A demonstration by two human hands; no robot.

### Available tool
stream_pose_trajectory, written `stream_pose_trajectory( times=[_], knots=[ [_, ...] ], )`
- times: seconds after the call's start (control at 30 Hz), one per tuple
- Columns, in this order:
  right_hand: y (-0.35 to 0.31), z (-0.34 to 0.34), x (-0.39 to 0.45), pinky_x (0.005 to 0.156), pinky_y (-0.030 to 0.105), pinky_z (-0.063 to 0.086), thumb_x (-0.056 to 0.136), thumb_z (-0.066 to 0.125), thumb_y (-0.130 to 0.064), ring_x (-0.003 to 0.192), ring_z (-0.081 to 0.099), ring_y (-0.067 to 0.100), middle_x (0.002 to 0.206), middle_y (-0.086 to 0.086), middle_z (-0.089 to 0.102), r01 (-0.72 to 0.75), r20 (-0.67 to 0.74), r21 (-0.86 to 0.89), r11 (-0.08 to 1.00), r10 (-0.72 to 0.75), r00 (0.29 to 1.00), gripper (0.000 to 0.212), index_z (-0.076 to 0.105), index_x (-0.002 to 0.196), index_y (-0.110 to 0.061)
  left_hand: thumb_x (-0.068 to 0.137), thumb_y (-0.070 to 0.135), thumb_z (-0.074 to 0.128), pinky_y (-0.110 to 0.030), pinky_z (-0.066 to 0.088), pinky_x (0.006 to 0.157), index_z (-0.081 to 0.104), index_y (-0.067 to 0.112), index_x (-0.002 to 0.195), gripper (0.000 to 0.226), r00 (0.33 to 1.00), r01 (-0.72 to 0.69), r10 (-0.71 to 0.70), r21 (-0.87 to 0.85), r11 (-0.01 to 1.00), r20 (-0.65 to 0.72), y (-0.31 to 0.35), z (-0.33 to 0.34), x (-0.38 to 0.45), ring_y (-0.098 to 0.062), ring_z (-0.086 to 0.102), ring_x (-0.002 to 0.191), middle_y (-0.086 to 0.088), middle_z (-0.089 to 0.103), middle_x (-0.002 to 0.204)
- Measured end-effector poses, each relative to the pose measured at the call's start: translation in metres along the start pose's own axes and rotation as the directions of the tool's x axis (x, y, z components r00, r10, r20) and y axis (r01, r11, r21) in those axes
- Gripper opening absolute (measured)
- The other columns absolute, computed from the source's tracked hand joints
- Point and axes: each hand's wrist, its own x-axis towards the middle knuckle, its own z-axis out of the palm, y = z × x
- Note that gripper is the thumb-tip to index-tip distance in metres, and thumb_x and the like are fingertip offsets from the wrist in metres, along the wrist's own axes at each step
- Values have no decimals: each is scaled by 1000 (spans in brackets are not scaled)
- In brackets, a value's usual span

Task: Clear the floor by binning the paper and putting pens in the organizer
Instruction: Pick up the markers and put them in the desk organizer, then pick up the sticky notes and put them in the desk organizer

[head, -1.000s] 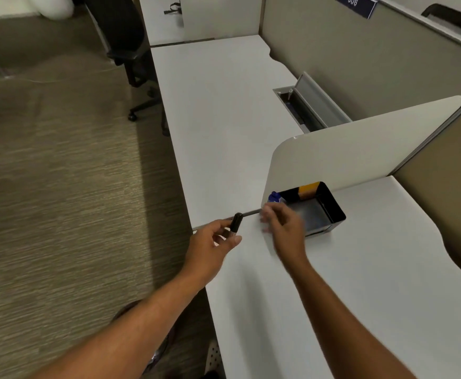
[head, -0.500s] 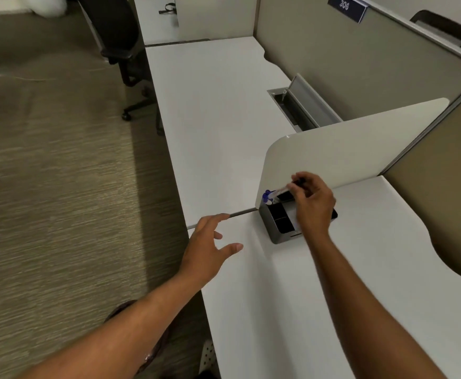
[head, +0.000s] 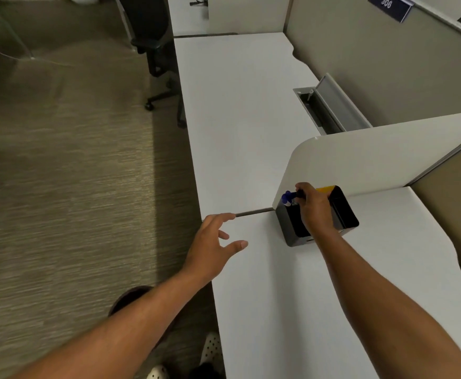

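Now lower over the black organizer (head: 344, 214) at centre right, right hand (head: 315, 212) gripping a dark pen (head: 299, 193) beside the blue-capped pen (head: 287, 197); left hand (head: 213, 243) spread, empty, at the desk (head: 251, 119) edge.

Head view, looking down
One wide-angle camera above the white desk (head: 251, 132) (near edge closest), facing forward and downward.

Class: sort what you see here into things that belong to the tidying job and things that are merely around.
Job: black organizer, blue-capped pens, right hand holding a dark pen, empty left hand.

Around: office chair, desk divider, cable tray.
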Motion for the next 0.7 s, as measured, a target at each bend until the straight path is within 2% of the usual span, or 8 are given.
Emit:
stream_pose_trajectory(
  times=[0.1, 0.17, 0.27, 0.37, 0.43, 0.47, 0.57, 0.7],
  knots=[
    [0, 4, -4, 92, 29, 51, 101, 54, -3, 119, 63, 35, 129, 14, 67, -8, 48, -87, 996, 12, 999, 44, 58, 141, -20, 86, 36, 82, -17, 51, 80, 55, 36, 139, 60, 1000, -1, 1, -5, 1000, 5, 3, 2, 2, -6, 59, 110, 14, 47, 142],
    [-2, 5, -10, 93, 30, 45, 100, 50, 3, 122, 60, 39, 135, 20, 62, -17, 22, -111, 994, 19, 1000, 51, 54, 147, -18, 86, 35, 82, -19, 53, 83, 55, 35, 140, 60, 1000, -13, 13, -19, 1000, 9, 5, 3, 5, -7, 59, 110, 13, 48, 143],
    [-11, 10, -28, 94, 27, 42, 100, 48, -1, 124, 59, 32, 137, 13, 61, 5, -55, -115, 993, -12, 998, 51, 52, 147, -20, 86, 35, 82, -20, 53, 83, 55, 34, 140, 61, 1000, -27, 28, -27, 999, 4, 6, 5, 9, -6, 59, 110, 13, 47, 143],
    [-32, 21, -53, 97, 28, 45, 100, 51, -3, 121, 62, 29, 130, 10, 66, 121, -124, -140, 983, -139, 983, 40, 59, 139, -12, 86, 36, 82, -17, 51, 81, 56, 35, 138, 59, 999, -43, 42, -31, 999, -13, 5, 5, 15, -6, 59, 109, 12, 48, 143],
    [-48, 33, -72, 105, 35, 48, 100, 54, -2, 123, 62, 28, 132, 10, 67, 256, -146, -171, 951, -282, 948, 36, 62, 135, -7, 86, 38, 81, -17, 51, 82, 55, 36, 137, 58, 997, -62, 62, -17, 998, -37, 2, 1, 19, -7, 58, 110, 12, 48, 142],
    [-56, 39, -81, 109, 36, 48, 100, 55, -2, 126, 60, 26, 134, 10, 66, 321, -132, -186, 929, -347, 928, 35, 62, 134, -6, 87, 39, 80, -21, 54, 84, 55, 36, 138, 57, 996, -75, 74, -2, 997, -51, 1, -3, 20, -7, 57, 112, 11, 48, 142],
    [-80, 60, -101, 114, 27, 42, 102, 59, -8, 135, 55, 20, 143, 6, 62, 425, -47, -189, 885, -440, 897, 35, 62, 136, -10, 90, 41, 76, -35, 58, 94, 56, 32, 138, 52, 988, -107, 112, 47, 993, -108, -7, -19, 17, -11, 55, 118, 8, 49, 143],
    [-118, 102, -121, 117, 32, 38, 101, 64, -17, 142, 51, 22, 151, 5, 56, 494, 87, -185, 849, -487, 869, 40, 59, 141, -17, 95, 44, 69, -39, 54, 102, 55, 30, 138, 48, 962, -113, 137, 113, 987, -235, -28, -55, 0, -13, 52, 129, 6, 50, 146]
  ],
)
